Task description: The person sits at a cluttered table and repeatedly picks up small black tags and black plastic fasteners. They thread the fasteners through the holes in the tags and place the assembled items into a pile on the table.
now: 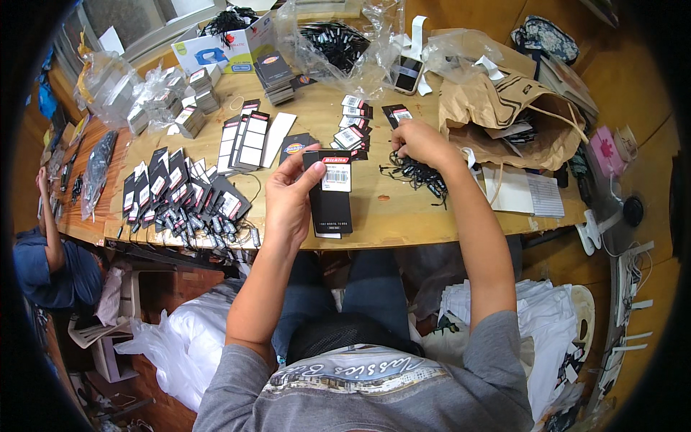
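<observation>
Wooden table (403, 225), its near edge running close in front of the seated person. Brown paper bag (471, 104) on its side toward the right end, mouth facing the right edge, dark items inside. At the near left corner, a spread heap of strung tags (173, 189), black with white labels, cords bunched at the near edge. Clear plastic bag (291, 32) at the middle of the far edge, full of black strings. Left of it, also by the far edge, a printed carton (248, 49) with more black cords on top.

Left hand (289, 189) over the near edge, about midway along: thumb in front, fingers behind, gripping a black tag (331, 210) upright by its upper left side. White label and red band on the tag's upper part; a pale sliver shows under its lower end.

Right hand (423, 144) farther in from the near edge, right of middle, fingers bent, tips together at a loose pile of black strings (425, 175). Cannot tell whether a strand is pinched.

Overlapping column of smaller tags (351, 135) between the hands, mid-table. Phone (407, 75) near the far edge, right of the clear bag.
</observation>
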A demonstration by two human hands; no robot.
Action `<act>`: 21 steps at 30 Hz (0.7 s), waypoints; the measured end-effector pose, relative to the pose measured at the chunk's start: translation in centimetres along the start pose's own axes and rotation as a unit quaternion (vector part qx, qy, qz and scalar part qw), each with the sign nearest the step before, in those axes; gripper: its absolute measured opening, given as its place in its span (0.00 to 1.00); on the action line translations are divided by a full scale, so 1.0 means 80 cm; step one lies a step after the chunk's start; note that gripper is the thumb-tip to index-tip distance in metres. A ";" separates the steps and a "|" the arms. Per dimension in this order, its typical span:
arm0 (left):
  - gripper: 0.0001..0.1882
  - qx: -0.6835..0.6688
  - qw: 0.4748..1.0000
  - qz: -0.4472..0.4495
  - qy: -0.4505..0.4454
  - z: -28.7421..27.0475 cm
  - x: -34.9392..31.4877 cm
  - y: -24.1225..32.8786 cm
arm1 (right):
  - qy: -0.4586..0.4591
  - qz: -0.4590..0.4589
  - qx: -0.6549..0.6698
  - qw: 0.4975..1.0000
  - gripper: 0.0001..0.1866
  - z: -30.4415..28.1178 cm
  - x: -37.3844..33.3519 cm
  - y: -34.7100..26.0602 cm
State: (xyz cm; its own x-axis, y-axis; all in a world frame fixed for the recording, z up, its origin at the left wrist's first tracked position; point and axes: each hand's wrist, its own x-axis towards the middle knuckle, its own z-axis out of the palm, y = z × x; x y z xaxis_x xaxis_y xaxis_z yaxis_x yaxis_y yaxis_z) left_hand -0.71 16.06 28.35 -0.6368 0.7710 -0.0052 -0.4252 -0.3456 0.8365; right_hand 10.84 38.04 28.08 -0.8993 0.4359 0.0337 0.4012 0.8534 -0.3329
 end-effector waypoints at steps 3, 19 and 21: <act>0.17 -0.006 1.000 -0.006 -0.002 0.004 -0.002 -0.001 | 0.022 -0.053 -0.049 0.997 0.02 0.005 0.002 0.007; 0.14 -0.024 0.999 -0.030 -0.014 0.002 -0.014 0.000 | -0.098 0.031 0.120 0.987 0.05 -0.074 -0.030 -0.009; 0.14 -0.021 0.999 -0.028 -0.014 -0.003 -0.015 -0.002 | -0.080 0.105 -0.004 0.991 0.06 -0.070 -0.028 -0.024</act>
State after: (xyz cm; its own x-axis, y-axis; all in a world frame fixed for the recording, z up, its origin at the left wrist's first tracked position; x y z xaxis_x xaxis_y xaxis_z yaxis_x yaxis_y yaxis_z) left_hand 0.00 15.09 28.09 -0.5934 0.8041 -0.0353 -0.4862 -0.3232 0.8119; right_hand 13.10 37.02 33.95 -0.8120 0.5535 -0.1851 0.5828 0.7517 -0.3087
